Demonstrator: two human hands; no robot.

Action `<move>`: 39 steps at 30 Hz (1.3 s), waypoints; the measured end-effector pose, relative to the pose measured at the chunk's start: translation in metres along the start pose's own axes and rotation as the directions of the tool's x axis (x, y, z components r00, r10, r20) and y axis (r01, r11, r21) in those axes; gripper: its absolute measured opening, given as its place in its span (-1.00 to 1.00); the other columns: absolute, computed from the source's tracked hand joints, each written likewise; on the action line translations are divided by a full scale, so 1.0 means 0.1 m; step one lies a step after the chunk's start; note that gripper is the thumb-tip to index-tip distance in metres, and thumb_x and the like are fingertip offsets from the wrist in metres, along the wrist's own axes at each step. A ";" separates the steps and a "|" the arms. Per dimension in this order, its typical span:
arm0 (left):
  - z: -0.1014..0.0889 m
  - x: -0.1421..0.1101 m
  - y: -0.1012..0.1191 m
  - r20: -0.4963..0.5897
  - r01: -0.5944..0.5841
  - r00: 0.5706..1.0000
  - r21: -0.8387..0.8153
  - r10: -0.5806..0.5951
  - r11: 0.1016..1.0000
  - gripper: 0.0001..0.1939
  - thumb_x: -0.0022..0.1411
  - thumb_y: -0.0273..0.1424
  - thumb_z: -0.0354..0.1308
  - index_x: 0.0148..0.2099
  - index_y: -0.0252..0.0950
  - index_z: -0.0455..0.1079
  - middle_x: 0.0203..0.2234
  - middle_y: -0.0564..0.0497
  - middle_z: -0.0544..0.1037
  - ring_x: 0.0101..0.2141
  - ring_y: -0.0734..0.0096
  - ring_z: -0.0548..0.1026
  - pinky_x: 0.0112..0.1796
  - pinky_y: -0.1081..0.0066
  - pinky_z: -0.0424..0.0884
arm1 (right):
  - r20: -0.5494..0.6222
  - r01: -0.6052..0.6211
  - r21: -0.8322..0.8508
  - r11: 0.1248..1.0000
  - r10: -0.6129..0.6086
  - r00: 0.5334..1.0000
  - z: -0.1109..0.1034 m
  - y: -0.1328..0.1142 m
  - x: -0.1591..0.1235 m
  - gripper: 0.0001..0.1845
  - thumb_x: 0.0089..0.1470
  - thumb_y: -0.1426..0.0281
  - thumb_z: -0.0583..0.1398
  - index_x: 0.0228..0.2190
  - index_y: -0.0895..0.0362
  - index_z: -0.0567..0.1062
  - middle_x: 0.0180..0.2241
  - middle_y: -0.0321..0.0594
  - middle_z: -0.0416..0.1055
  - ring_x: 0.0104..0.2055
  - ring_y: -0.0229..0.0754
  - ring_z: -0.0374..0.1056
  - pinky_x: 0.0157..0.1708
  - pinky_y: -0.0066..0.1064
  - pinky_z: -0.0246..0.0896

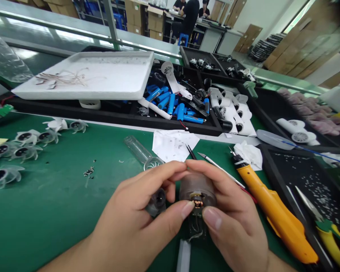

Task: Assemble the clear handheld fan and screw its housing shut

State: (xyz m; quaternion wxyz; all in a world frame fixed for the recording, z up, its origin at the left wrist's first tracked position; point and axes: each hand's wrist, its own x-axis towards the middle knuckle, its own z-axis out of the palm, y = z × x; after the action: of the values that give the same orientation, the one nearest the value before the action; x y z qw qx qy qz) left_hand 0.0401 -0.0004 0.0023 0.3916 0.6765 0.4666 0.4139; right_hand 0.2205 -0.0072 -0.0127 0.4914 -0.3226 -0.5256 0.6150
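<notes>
Between my hands is a smoky translucent fan housing (197,186), with a copper motor coil (197,203) showing in its near side. My left hand (141,211) closes round its left side, the thumb tip beside the coil. On the other side my right hand (232,211) grips the housing, its thumb just right of the coil. Thin wires (197,236) run down from the coil towards a pale grey bar (184,255). A dark fan wheel (158,202) shows behind my left fingers; whether they hold it I cannot tell. Beyond lies a clear fan casing (138,149).
Several clear fan wheels (25,151) and small screws (88,172) lie left. A yellow electric screwdriver (274,207), a craft knife (221,170) and pliers (320,215) lie right. Behind are a white foam tray (102,85), blue batteries (170,102) and white fan casings (229,109).
</notes>
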 end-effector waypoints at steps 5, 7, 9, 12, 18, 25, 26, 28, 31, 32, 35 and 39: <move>0.00 0.02 0.03 0.029 -0.008 1.000 -0.017 0.008 1.000 -0.79 0.25 -0.36 0.26 -0.06 -0.06 0.54 -0.50 0.19 0.49 -0.43 0.50 0.54 -0.40 0.61 0.43 | -0.003 0.052 -0.035 0.998 -0.052 0.999 0.02 0.03 -0.01 -0.58 0.26 0.35 0.19 0.14 -0.13 0.43 -0.19 -0.23 0.53 -0.24 -0.16 0.47 -0.16 -0.29 0.45; 0.01 0.01 0.01 0.022 -0.028 0.999 -0.023 0.028 0.999 -0.71 0.25 -0.37 0.26 0.01 0.02 0.55 -0.52 0.21 0.49 -0.44 0.51 0.54 -0.42 0.62 0.42 | -0.017 0.054 -0.009 0.999 -0.054 0.998 0.03 0.04 -0.02 -0.60 0.27 0.33 0.20 0.12 -0.14 0.43 -0.25 -0.25 0.52 -0.31 -0.19 0.44 -0.21 -0.31 0.43; 0.01 0.00 -0.01 0.015 -0.039 0.999 -0.036 0.040 0.999 -0.65 0.27 -0.38 0.27 0.06 0.12 0.53 -0.51 0.22 0.52 -0.43 0.52 0.54 -0.42 0.63 0.42 | -0.038 0.031 0.023 0.999 -0.030 0.999 0.05 0.05 -0.02 -0.62 0.26 0.32 0.21 0.10 -0.15 0.45 -0.29 -0.28 0.50 -0.36 -0.22 0.41 -0.28 -0.36 0.41; 0.03 -0.03 -0.03 0.010 -0.021 1.000 -0.076 0.021 0.997 -0.63 0.29 -0.37 0.27 0.08 0.19 0.53 -0.42 0.20 0.61 -0.42 0.50 0.54 -0.41 0.61 0.42 | -0.073 -0.001 0.075 0.997 0.006 0.997 0.07 0.06 -0.03 -0.64 0.25 0.32 0.24 0.07 -0.16 0.48 -0.32 -0.31 0.48 -0.39 -0.27 0.40 -0.34 -0.45 0.40; 0.09 -0.03 -0.02 0.087 0.239 0.971 -0.382 -0.223 0.893 -0.72 0.26 -0.37 0.28 -0.01 0.06 0.57 -0.44 0.13 0.53 -0.44 0.49 0.45 -0.40 0.54 0.38 | -0.109 -0.024 0.171 0.985 0.043 0.993 0.09 0.03 -0.01 -0.65 0.25 0.36 0.25 0.06 -0.12 0.49 -0.34 -0.31 0.55 -0.38 -0.28 0.47 -0.32 -0.49 0.44; -0.02 0.03 0.00 0.395 0.445 0.895 -0.828 -0.207 0.341 -0.56 0.13 -0.39 0.19 0.09 -0.20 0.39 -0.30 0.01 0.42 -0.36 0.39 0.40 -0.40 0.45 0.32 | -0.221 -0.001 0.146 0.989 0.034 0.975 0.01 -0.05 0.01 -0.70 0.19 0.41 0.26 -0.03 -0.03 0.53 -0.09 -0.16 0.60 -0.37 -0.28 0.51 -0.31 -0.51 0.47; -0.03 0.04 0.02 0.400 0.449 0.893 -0.832 -0.208 0.326 -0.56 0.13 -0.38 0.19 0.09 -0.21 0.39 -0.30 0.00 0.41 -0.37 0.39 0.39 -0.40 0.45 0.31 | -0.220 0.002 0.139 0.990 0.029 0.975 0.01 -0.05 0.01 -0.70 0.20 0.41 0.26 -0.03 -0.03 0.53 -0.10 -0.16 0.60 -0.37 -0.28 0.51 -0.31 -0.51 0.48; -0.05 0.05 0.04 0.403 0.449 0.892 -0.839 -0.205 0.307 -0.56 0.12 -0.38 0.19 0.08 -0.23 0.39 -0.29 -0.02 0.40 -0.36 0.38 0.39 -0.41 0.45 0.30 | -0.217 0.003 0.116 0.993 0.022 0.976 0.01 -0.06 0.01 -0.71 0.21 0.40 0.25 -0.03 -0.05 0.54 -0.11 -0.18 0.60 -0.37 -0.28 0.51 -0.30 -0.52 0.48; -0.04 0.04 0.03 0.401 0.443 0.895 -0.851 -0.195 0.282 -0.56 0.14 -0.39 0.17 0.09 -0.26 0.39 -0.28 -0.04 0.40 -0.36 0.38 0.39 -0.42 0.46 0.30 | -0.223 0.003 0.088 0.996 0.017 0.975 0.02 -0.06 0.00 -0.72 0.21 0.40 0.24 -0.04 -0.07 0.54 -0.11 -0.19 0.60 -0.37 -0.28 0.51 -0.30 -0.52 0.50; -0.03 0.04 0.02 0.397 0.439 0.897 -0.854 -0.196 0.278 -0.57 0.15 -0.39 0.17 0.10 -0.27 0.39 -0.28 -0.05 0.40 -0.37 0.39 0.39 -0.43 0.46 0.30 | -0.230 0.002 0.085 0.996 0.018 0.973 0.03 -0.06 0.00 -0.71 0.20 0.41 0.24 -0.04 -0.07 0.54 -0.11 -0.19 0.60 -0.37 -0.27 0.51 -0.30 -0.51 0.50; 0.00 0.04 -0.01 0.370 0.427 0.900 -0.856 -0.231 0.293 -0.65 0.26 -0.41 0.13 0.09 -0.29 0.40 -0.25 -0.06 0.41 -0.37 0.41 0.40 -0.44 0.48 0.31 | -0.269 0.006 0.095 0.996 0.020 0.963 0.06 -0.02 0.01 -0.70 0.18 0.45 0.23 -0.05 -0.04 0.55 -0.12 -0.17 0.61 -0.37 -0.26 0.52 -0.31 -0.50 0.51; 0.03 0.07 -0.02 0.317 0.402 0.909 -0.839 -0.272 0.366 -0.75 0.41 -0.34 0.07 0.06 -0.27 0.43 -0.23 -0.06 0.43 -0.40 0.48 0.39 -0.46 0.52 0.30 | -0.340 -0.008 0.128 0.992 0.051 0.939 0.08 0.02 0.05 -0.66 0.16 0.52 0.20 -0.05 -0.02 0.55 -0.15 -0.18 0.62 -0.40 -0.30 0.51 -0.34 -0.55 0.49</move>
State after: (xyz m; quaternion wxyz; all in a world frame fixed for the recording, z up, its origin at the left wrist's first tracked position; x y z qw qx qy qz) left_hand 0.0438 0.0067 0.0013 0.7913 0.2823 0.2813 0.4637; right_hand 0.2117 -0.0052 -0.0121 0.5853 -0.4012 -0.3879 0.5882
